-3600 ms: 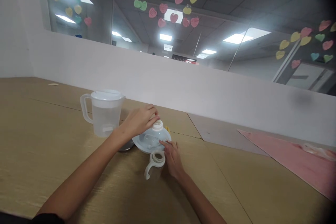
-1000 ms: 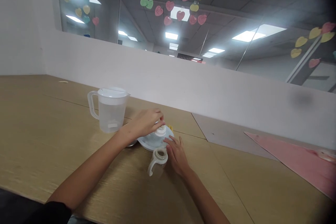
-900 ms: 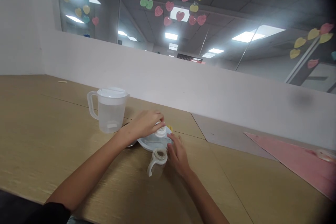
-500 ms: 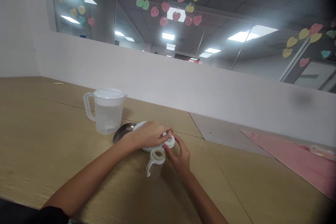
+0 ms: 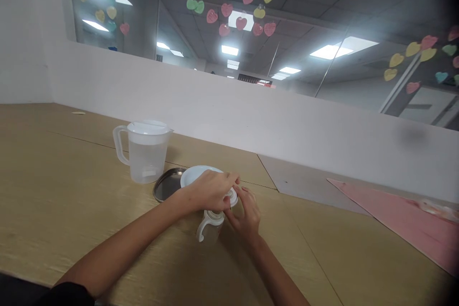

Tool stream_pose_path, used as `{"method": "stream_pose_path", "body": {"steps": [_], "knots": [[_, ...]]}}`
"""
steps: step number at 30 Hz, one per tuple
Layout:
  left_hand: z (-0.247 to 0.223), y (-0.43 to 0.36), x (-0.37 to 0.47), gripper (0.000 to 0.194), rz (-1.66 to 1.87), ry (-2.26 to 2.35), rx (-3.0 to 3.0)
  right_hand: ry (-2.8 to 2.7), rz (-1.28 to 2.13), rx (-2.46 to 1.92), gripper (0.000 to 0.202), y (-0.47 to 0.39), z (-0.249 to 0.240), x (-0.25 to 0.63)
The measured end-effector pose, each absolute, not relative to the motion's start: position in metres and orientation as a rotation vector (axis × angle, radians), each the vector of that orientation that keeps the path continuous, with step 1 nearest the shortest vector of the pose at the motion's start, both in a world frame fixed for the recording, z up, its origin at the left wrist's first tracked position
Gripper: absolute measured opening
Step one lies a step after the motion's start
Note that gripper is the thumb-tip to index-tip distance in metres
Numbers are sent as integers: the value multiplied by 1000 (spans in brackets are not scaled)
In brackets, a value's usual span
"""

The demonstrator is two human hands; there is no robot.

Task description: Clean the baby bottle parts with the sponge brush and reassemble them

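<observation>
Both hands meet around a white bottle cap ring [image 5: 234, 197] that seems to carry a clear teat, mostly covered by fingers. My left hand [image 5: 211, 191] reaches over from the left, its fingers closed on the cap's top. On the other side my right hand [image 5: 246, 214] grips the ring between thumb and fingers. Just below them a clear baby bottle [image 5: 212, 230] with a white handle stands upright on the table. My left hand partly hides its mouth. Behind that hand lies a pale white plate [image 5: 193, 173], overlapping a dark metal tray [image 5: 168, 185].
A translucent lidded jug [image 5: 147, 155] holding clear liquid stands at the left behind the tray. To the right lies a pink sheet [image 5: 398, 217] on the wooden table [image 5: 107, 220]. A white wall [image 5: 229, 110] with a window above runs along the back.
My left hand has shifted slightly right and down over the cap, covering the teat and more of the bottle's mouth. More of the plate shows. My right hand keeps hold of the ring.
</observation>
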State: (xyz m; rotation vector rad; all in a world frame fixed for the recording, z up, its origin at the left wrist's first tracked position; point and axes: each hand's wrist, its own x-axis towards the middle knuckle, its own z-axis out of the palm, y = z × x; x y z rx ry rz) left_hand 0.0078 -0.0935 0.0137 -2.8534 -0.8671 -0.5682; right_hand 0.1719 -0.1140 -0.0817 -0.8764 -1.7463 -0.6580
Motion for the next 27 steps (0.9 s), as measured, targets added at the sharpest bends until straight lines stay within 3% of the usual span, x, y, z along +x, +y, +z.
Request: {"method": "stream_pose_path", "body": {"steps": [17,27], "knots": [[23,-90,-1,44,-915,-765,-2932,-1664,-750,-790,50,-129,-53,164],[29,-76,-11,25,-1052,-585,-3136,-1643,-672,-833,44,-122,-55,164]]}}
